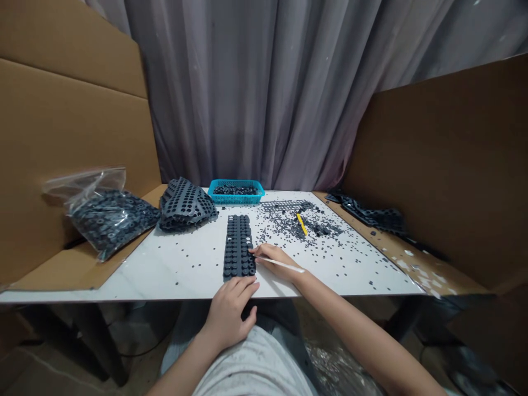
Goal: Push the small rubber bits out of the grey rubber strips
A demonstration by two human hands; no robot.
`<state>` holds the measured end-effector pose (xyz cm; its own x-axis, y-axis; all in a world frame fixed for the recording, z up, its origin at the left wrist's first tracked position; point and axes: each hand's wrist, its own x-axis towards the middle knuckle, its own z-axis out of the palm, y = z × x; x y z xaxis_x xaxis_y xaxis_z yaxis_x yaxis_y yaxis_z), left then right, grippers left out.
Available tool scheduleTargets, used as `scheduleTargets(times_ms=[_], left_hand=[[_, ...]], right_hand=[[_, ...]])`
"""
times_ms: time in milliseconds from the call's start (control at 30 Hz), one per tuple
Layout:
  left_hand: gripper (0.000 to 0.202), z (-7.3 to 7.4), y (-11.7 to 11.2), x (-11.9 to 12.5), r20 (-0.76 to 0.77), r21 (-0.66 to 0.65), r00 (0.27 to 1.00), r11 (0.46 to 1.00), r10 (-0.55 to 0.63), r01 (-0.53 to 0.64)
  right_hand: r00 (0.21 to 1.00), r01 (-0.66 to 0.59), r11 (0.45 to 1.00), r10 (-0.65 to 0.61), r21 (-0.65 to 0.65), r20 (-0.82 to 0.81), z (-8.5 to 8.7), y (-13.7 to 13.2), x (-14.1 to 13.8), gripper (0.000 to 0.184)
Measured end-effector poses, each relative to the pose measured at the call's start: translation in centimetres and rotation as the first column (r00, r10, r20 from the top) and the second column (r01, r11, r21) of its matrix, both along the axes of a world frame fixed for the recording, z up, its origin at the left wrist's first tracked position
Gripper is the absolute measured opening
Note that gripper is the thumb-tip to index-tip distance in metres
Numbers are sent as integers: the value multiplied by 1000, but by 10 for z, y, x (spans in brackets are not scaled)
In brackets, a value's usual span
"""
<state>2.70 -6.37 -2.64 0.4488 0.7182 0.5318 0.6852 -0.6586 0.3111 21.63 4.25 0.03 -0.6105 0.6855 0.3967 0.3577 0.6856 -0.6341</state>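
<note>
A dark sheet of round rubber-like pieces (238, 245) lies lengthwise on the white table, with rows of ring-shaped parts along both sides of a plain middle strip. A few holes in it show white. At its near end, by the table edge, my left hand (231, 311) rests with fingers stretched over the sheet and the thumb apart. My right hand (277, 260) is closed around a thin white stick (289, 266). The stick's dark tip meets the sheet's right side, though the exact contact is too small to make out.
Small dark bits (280, 225) scatter across the table (187, 280), around a yellow tool (302, 224). A blue basket (236, 200) of dark pieces stands behind. Perforated sheets (185, 203) and a clear bag (111, 220) sit left. Cardboard walls (437, 165) flank both sides.
</note>
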Motion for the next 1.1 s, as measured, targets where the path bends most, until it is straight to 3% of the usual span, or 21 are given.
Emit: scheduleTargets(times_ms=[167, 367, 433, 500, 600, 1100], left_hand=[[43, 0, 0, 0, 5, 9, 1000, 1000, 0, 0], [43, 0, 0, 0, 0, 3, 1000, 1000, 1, -1], [43, 0, 0, 0, -3, 0, 1000, 1000, 4, -4], [43, 0, 0, 0, 0, 3, 1000, 1000, 6, -6], [43, 0, 0, 1, 7, 13, 1000, 1000, 5, -5], [43, 0, 0, 0, 7, 4, 1000, 1000, -2, 2]], right_hand=[[996, 19, 994, -28, 108, 85, -3, 7, -1, 20], [967, 246, 969, -245, 4, -68, -8, 19, 1, 17], [964, 187, 978, -201, -92, -176, -8, 18, 1, 17], [956, 49, 981, -100, -187, -274, -7, 16, 0, 17], [948, -80, 965, -3, -248, -317, -5, 13, -1, 21], [961, -64, 978, 6, -199, -277, -7, 14, -3, 27]])
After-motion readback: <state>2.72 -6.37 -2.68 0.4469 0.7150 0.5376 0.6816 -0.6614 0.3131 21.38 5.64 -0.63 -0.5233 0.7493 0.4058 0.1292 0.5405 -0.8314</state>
